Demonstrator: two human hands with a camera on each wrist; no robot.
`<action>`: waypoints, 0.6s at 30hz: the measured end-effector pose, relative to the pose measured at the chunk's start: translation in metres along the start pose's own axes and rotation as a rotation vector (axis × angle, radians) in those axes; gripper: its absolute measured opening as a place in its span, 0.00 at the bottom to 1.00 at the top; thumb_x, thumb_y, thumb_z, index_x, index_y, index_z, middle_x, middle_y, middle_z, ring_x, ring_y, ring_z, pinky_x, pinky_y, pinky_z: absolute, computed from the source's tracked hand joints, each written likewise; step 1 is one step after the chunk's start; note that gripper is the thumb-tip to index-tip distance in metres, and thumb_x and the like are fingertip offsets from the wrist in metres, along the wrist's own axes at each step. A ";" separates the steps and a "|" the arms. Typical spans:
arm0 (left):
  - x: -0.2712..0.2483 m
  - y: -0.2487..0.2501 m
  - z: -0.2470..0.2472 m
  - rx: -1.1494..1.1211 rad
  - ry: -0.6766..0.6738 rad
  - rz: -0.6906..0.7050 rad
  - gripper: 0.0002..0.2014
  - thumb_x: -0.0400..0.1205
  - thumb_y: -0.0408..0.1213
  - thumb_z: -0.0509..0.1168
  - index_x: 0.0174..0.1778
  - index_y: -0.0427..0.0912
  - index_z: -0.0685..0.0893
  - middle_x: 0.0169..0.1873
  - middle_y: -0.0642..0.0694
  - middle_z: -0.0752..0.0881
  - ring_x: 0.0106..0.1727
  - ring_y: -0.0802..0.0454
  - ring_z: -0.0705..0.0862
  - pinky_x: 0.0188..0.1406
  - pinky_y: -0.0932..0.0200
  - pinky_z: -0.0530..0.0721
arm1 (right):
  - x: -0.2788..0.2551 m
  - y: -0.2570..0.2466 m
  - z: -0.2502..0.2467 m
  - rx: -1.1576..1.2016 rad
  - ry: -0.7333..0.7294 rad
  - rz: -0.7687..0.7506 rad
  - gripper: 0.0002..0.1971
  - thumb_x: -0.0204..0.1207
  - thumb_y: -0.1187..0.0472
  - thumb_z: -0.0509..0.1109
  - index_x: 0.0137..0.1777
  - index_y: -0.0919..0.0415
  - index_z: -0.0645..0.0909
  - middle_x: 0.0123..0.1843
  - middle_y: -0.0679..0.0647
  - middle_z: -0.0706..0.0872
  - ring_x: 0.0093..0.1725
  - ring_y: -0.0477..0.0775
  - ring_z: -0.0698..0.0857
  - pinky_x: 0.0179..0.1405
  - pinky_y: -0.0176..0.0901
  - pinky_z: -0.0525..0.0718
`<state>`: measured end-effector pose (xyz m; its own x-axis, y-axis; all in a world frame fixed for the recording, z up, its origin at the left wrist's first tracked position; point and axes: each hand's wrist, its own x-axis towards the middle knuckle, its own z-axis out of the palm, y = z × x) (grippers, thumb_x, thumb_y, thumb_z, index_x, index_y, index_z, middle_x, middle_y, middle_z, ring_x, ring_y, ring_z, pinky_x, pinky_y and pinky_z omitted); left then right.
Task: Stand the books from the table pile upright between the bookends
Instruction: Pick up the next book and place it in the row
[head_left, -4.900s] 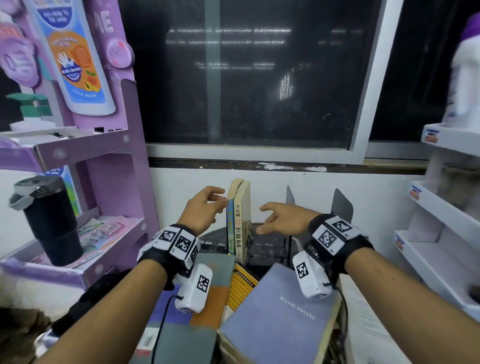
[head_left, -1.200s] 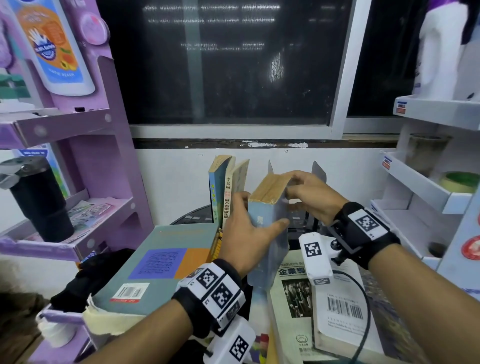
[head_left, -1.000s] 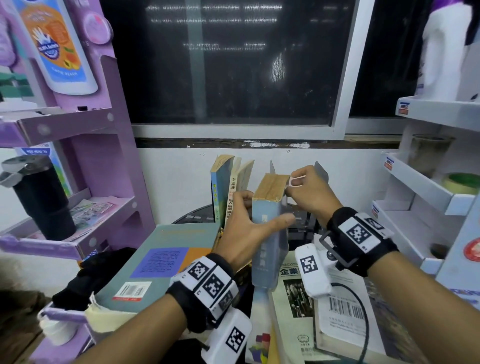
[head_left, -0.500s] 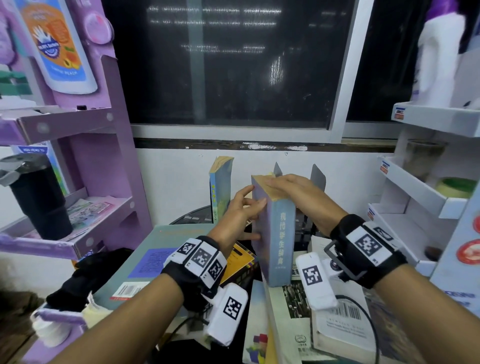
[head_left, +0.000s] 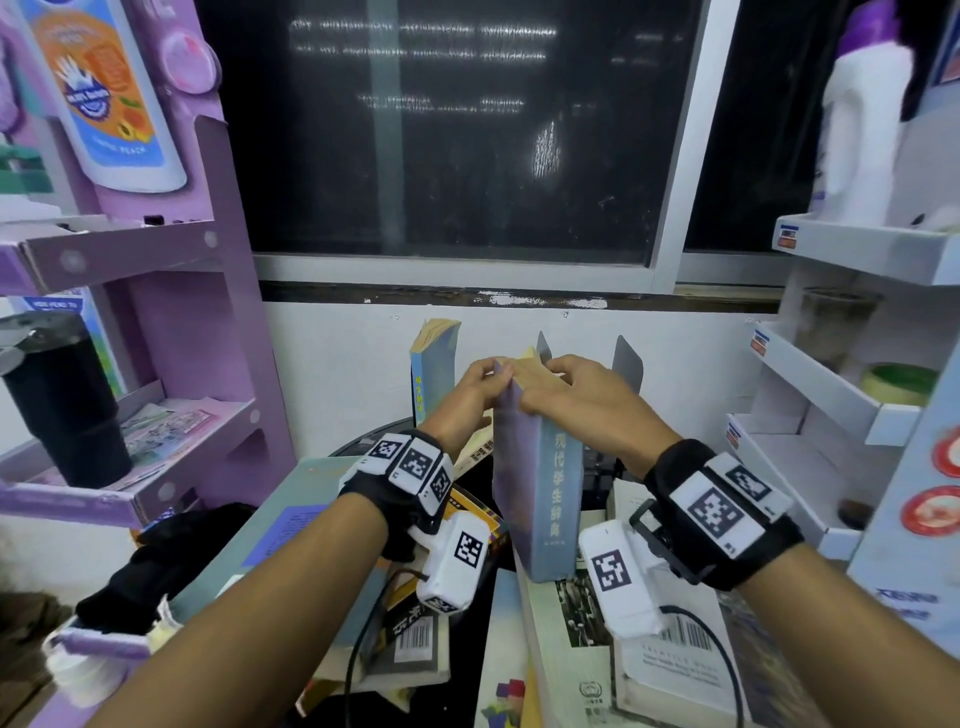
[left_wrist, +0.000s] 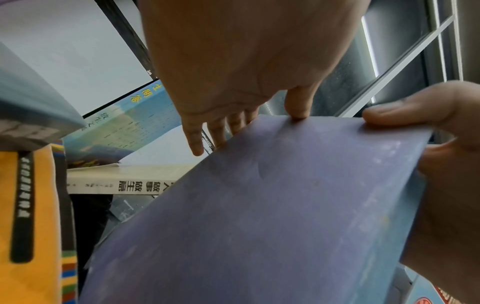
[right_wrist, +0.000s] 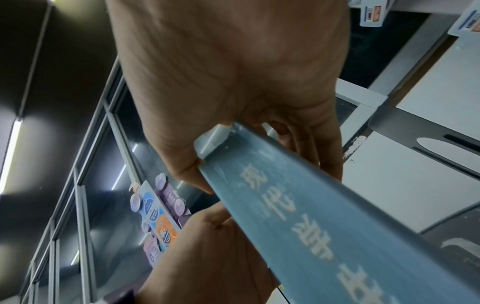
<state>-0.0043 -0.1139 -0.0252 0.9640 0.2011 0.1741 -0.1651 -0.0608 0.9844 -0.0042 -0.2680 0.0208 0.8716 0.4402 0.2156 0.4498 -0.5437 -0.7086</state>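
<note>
A thick blue-grey book (head_left: 553, 499) stands upright over the table pile, its spine facing me. My left hand (head_left: 491, 371) pinches its top left corner, thumb on the purple cover (left_wrist: 259, 205). My right hand (head_left: 543, 374) grips the top of the spine (right_wrist: 311, 216), thumb on one side and fingers on the other. Two grey metal bookends (head_left: 543, 348) (head_left: 628, 364) rise just behind the hands. A blue book (head_left: 434, 364) stands upright at the left. Beside it a cream book (left_wrist: 124, 181) lies flat.
A large teal book (head_left: 291, 535), a yellow book (head_left: 467, 514) and a white book with a barcode (head_left: 670, 670) lie in the pile below my wrists. At the left a purple shelf (head_left: 156, 249) holds a black tumbler (head_left: 62, 405). White shelves (head_left: 831, 384) stand at the right.
The blue-grey book has turned upright with its spine toward me. My left hand slid from its cover up to the top corner. The cream book beside the blue one has dropped flat.
</note>
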 end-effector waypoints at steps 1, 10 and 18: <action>0.001 0.000 0.000 -0.023 -0.010 0.002 0.14 0.87 0.43 0.56 0.67 0.45 0.73 0.56 0.45 0.82 0.60 0.50 0.81 0.58 0.55 0.78 | -0.001 -0.002 0.000 -0.033 0.016 -0.010 0.24 0.72 0.48 0.70 0.65 0.59 0.78 0.58 0.52 0.83 0.54 0.49 0.81 0.40 0.36 0.77; 0.004 0.005 -0.001 -0.058 -0.077 -0.005 0.11 0.85 0.39 0.60 0.62 0.40 0.77 0.44 0.47 0.84 0.48 0.50 0.83 0.47 0.62 0.82 | -0.006 -0.017 0.008 -0.334 0.033 -0.012 0.09 0.75 0.53 0.66 0.45 0.57 0.73 0.48 0.56 0.81 0.46 0.58 0.77 0.36 0.42 0.71; 0.011 0.004 -0.006 -0.098 -0.105 -0.045 0.11 0.83 0.40 0.64 0.59 0.41 0.80 0.48 0.46 0.86 0.53 0.46 0.83 0.67 0.45 0.78 | 0.001 -0.012 0.007 -0.317 0.059 0.025 0.12 0.70 0.57 0.69 0.50 0.58 0.73 0.51 0.58 0.82 0.46 0.60 0.80 0.25 0.37 0.68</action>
<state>0.0044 -0.1059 -0.0196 0.9865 0.0976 0.1314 -0.1361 0.0428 0.9898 -0.0104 -0.2561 0.0243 0.8888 0.3866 0.2462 0.4583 -0.7533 -0.4717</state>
